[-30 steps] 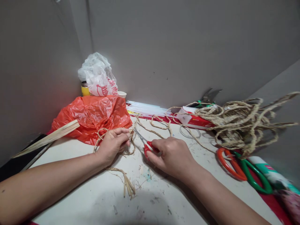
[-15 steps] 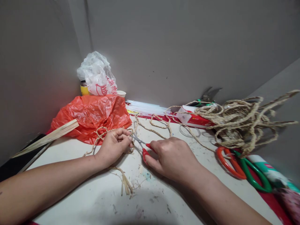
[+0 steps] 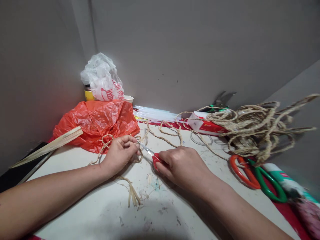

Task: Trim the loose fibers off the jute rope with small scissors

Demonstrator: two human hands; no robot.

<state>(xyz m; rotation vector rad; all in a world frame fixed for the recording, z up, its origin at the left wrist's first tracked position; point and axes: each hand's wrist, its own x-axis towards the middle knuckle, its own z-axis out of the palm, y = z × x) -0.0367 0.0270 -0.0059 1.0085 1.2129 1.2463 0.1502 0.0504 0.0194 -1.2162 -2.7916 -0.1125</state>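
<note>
In my right hand (image 3: 183, 165) is a pair of small red-handled scissors (image 3: 156, 160), its blades closed together and pointing left. The blade tips reach the fingertips of my left hand (image 3: 122, 151), which pinches a thin braided straw cord (image 3: 140, 158). Loops of this cord (image 3: 107, 141) lie around the left wrist and behind the fingers. Below the left hand, loose strand ends (image 3: 133, 196) fan out on the white tabletop (image 3: 105, 213). Exactly where the blades meet the cord is hidden by the fingers.
A red plastic bag (image 3: 100, 123) lies behind my left hand, with a flat straw strip (image 3: 50, 146) beside it. At right are a rope bundle (image 3: 260, 130), orange and green handles (image 3: 243, 173) and a glue-stick pack (image 3: 208, 125). Translucent sticks (image 3: 157, 113) line the back wall.
The scissors' handles and blades have closed together at the left fingertips. Both hands otherwise stay nearly in place; the whole view has shifted slightly.
</note>
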